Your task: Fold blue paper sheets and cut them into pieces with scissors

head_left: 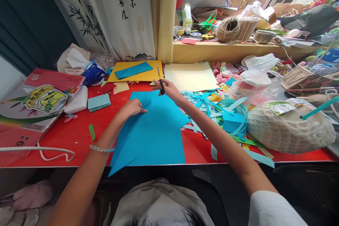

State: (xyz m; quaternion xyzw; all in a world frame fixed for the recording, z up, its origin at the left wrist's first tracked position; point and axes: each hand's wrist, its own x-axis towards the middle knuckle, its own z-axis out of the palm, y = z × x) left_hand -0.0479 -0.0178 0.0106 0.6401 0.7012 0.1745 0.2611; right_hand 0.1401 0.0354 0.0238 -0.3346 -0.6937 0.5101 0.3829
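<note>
A large sheet of blue paper (156, 130) lies in front of me, its lower left corner jutting over the table edge and its left side partly raised or folded. My left hand (134, 107) is on the sheet's upper left part with fingers curled on the paper; the fingertips are partly hidden. Black-handled scissors (161, 87) are in my right hand (169, 91), above the sheet's top edge. Their blades point away from me, over the yellow paper (135, 75), and look closed.
Thin paper strips (205, 107) are heaped on the right, beside a net-wrapped coconut (288, 125) with a straw. Cream paper (190, 76) lies behind. Small pale-blue sheets (99, 102) and a red folder (34, 113) lie left. Twine (227, 30) and clutter fill the windowsill.
</note>
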